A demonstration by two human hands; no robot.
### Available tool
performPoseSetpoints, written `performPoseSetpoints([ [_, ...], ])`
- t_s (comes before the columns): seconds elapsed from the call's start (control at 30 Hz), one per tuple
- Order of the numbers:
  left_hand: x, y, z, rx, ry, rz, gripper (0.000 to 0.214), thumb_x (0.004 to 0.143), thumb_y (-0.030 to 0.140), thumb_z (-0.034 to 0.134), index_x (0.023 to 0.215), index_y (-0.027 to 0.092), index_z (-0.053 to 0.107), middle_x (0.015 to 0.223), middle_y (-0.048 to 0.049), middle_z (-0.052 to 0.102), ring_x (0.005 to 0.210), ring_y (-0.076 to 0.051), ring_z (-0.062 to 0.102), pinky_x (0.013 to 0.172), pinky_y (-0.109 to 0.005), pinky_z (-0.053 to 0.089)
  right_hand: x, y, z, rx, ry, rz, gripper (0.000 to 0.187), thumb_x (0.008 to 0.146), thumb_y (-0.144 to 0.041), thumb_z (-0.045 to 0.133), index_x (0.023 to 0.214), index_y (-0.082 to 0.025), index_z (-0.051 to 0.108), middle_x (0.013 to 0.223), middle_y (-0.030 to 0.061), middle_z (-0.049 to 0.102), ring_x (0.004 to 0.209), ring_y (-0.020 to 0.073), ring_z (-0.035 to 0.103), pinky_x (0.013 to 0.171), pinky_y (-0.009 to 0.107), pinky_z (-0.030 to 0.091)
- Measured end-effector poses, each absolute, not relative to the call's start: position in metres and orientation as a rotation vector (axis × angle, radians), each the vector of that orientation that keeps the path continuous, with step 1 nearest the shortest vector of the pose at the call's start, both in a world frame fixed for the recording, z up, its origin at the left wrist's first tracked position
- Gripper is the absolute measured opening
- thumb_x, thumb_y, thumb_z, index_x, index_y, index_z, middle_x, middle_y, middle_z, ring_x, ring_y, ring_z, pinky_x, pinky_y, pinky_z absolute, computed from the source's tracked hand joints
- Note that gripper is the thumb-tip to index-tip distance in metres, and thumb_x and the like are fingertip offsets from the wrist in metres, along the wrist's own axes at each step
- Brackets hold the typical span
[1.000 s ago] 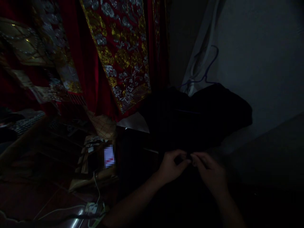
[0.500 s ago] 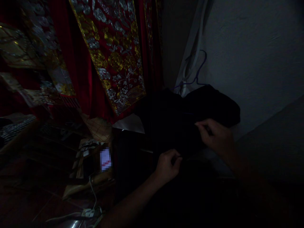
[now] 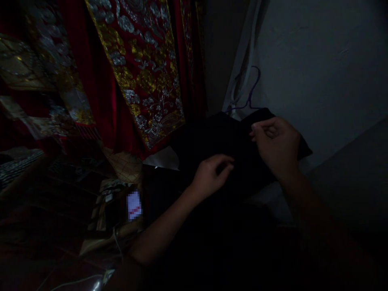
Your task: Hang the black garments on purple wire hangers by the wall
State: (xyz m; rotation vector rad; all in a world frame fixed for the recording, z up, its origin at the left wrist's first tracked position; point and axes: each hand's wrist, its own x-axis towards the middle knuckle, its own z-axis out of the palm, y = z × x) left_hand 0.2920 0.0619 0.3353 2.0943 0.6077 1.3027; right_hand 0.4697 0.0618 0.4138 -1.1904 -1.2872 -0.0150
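Left hand (image 3: 210, 174) and right hand (image 3: 278, 145) are apart, grips too dim to tell. Work gently, the dark garment (image 3: 206, 139) steady

Garment (image 3: 209, 139): black, fabric details and lower edge lost in the dark. It is draped on a thin purple hanger (image 3: 250, 97), shoulders uppermost, one side tapering to a point at picture right, in front of the pale wall (image 3: 333, 76). Hanger: hook upright above the neckline, curved over at the top; its support cannot be determined.
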Motion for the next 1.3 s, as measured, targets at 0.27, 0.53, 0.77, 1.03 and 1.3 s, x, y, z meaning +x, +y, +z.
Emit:
performPoseSetpoints([
  [0.27,0.340,0.107,0.407,2.283,0.603,1.563,0.020,0.098,0.014,0.053,0.111,0.014,0.068,0.099,-0.0068,0.068,0.092,-0.017,0.066,0.085,-0.029,0.052,0.456,0.064,0.392,-0.989,-0.854,0.298,0.007,0.081,-0.017,0.069,0.081,-0.015,0.062,0.064,-0.0009,0.065,0.052,0.0095,0.059,0.053,0.022,0.049],
  [0.53,0.343,0.103,0.401,2.431,0.690,1.462,0.014,0.101,0.019,0.049,0.097,0.018,0.063,0.099,-0.0056,0.063,0.092,-0.018,0.064,0.083,-0.030,0.051,0.454,0.072,0.370,-0.972,-0.802,0.263,0.025,0.078,-0.039,0.075,0.079,-0.018,0.061,0.065,-0.0038,0.060,0.056,0.0108,0.059,0.054,0.024,0.052],
  [0.77,0.333,0.092,0.417,2.246,0.706,1.856,0.019,0.104,0.027,0.046,0.100,0.016,0.061,0.101,-0.0062,0.065,0.103,-0.020,0.062,0.099,-0.038,0.044,0.445,0.082,0.323,-1.036,-0.591,0.568,0.018,0.066,-0.032,0.071,0.073,-0.018,0.063,0.065,-0.0012,0.061,0.055,0.0119,0.058,0.048,0.023,0.047],
  [1.03,0.235,0.153,0.378,0.851,0.681,2.024,0.018,0.096,0.032,0.055,0.095,0.016,0.063,0.093,-0.0041,0.067,0.098,-0.017,0.065,0.094,-0.031,0.048,0.418,0.035,0.270,-1.133,-0.704,0.669,0.033,0.068,-0.048,0.076,0.073,-0.018,0.063,0.061,-0.0015,0.059,0.055,0.0128,0.058,0.052,0.025,0.046],
  [1.3,0.242,0.114,0.261,0.666,0.948,1.621,0.020,0.083,0.035,0.068,0.079,0.017,0.061,0.070,0.0029,0.059,0.069,-0.011,0.057,0.071,-0.022,0.045,0.416,0.006,0.240,-1.174,-0.720,0.785,0.033,0.071,-0.048,0.077,0.069,-0.018,0.063,0.059,-0.0007,0.059,0.056,0.0141,0.055,0.053,0.026,0.045],
])
